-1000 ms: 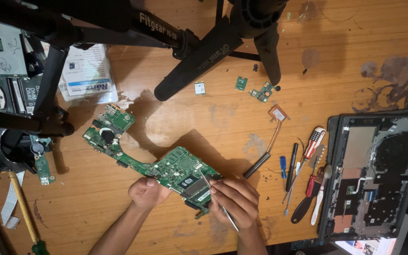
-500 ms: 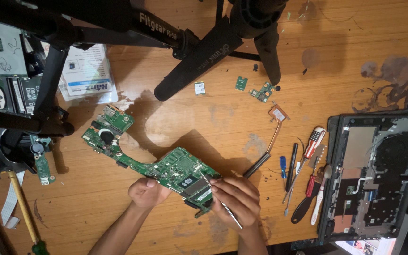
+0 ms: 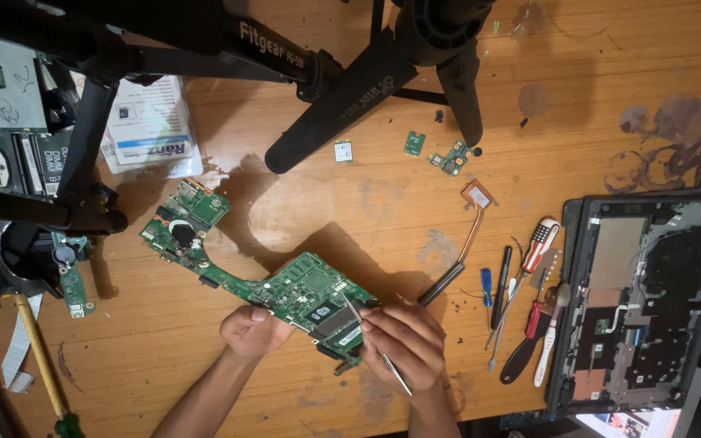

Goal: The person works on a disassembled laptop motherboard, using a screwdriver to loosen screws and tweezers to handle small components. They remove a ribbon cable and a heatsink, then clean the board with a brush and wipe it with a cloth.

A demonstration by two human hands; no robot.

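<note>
Motherboard, green and irregular in outline, lies flat on the wooden counter; its long axis runs diagonally from the upper left, where a narrow lobe carries a round black part, down to the wider lower-right end beneath my hands. My left hand rests on the board's near edge, fingers curled loosely against it, pinning rather than lifting. My right hand is closed in a pinch grip on metal tweezers, whose tips point up and left onto the board's lower-right area while the tail slants down and right past my knuckles. Just right of that hand lies a copper heat pipe, then a row of screwdrivers, and farther right an opened laptop chassis. Black tripod legs cross the top of the view. Compared with the frame half a second earlier, board, hands and tweezers hold the same positions; no shift is discernible.
</note>
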